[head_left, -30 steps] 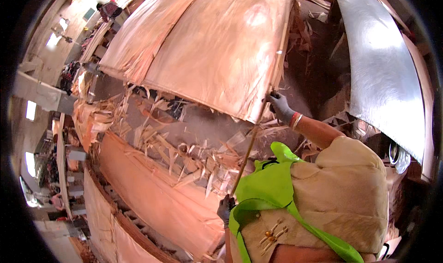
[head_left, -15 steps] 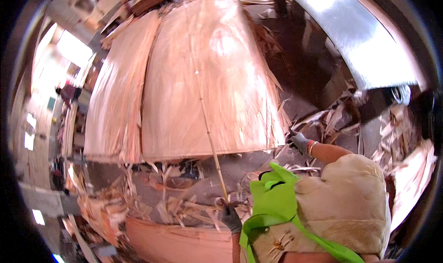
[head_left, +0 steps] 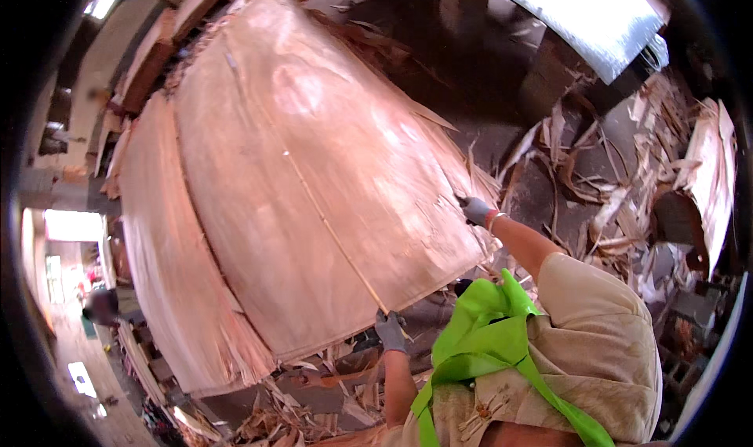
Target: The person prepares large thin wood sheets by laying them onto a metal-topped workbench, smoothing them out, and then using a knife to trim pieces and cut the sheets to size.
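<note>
Left hand (head_left: 390,332), in a grey glove: fingers closed around a thin stick (head_left: 329,229) near its lower end. Right hand (head_left: 475,210), gloved likewise: at the right edge of the wide wood sheet, fingers partly bent; whether they grip the edge cannot be told.

A narrow wood sheet (head_left: 157,235), frayed at its near right corner, lies at left, set off by a dark gap. The stick slants from the left hand up and leftward over the wide wood sheet (head_left: 353,180), which is pinkish tan, wavy and shiny in patches, its right edge splintered.

The left forearm points upward from the lower edge, beside the green apron (head_left: 486,321); the right arm reaches up and leftward from the shoulder. Wood scraps (head_left: 612,180) lie farther right.
</note>
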Tool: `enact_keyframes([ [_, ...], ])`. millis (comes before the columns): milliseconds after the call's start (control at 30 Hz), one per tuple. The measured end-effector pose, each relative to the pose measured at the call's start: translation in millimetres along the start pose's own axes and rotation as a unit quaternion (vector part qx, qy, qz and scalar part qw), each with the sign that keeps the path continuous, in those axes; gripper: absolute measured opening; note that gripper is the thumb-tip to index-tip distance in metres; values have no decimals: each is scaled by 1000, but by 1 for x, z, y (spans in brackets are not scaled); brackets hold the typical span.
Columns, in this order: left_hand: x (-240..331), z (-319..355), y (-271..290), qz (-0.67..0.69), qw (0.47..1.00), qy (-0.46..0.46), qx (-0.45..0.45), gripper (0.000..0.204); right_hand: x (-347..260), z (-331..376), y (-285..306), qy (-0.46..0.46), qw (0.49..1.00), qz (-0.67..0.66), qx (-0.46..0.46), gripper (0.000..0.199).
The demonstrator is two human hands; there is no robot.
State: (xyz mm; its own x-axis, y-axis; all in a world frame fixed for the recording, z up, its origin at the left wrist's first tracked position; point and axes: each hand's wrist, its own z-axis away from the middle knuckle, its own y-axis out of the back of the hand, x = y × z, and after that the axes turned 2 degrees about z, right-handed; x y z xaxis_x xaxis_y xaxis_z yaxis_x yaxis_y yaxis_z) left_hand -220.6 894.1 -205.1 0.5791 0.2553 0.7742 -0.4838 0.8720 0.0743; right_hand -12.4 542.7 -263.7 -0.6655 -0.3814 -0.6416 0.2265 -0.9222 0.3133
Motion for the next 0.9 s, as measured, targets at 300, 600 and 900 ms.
enact_keyframes([
  [300, -42, -38, 4, -123, 984, 128, -26, 23, 8, -138, -8, 34, 958, 242, 148, 23],
  [600, -93, -78, 33, -75, 987, 140, -37, 6, -27, -224, -8, 111, 931, 224, 267, 19],
  [900, -113, -92, 56, -105, 987, 111, -38, 16, -45, -259, -21, 32, 923, 239, 301, 20],
])
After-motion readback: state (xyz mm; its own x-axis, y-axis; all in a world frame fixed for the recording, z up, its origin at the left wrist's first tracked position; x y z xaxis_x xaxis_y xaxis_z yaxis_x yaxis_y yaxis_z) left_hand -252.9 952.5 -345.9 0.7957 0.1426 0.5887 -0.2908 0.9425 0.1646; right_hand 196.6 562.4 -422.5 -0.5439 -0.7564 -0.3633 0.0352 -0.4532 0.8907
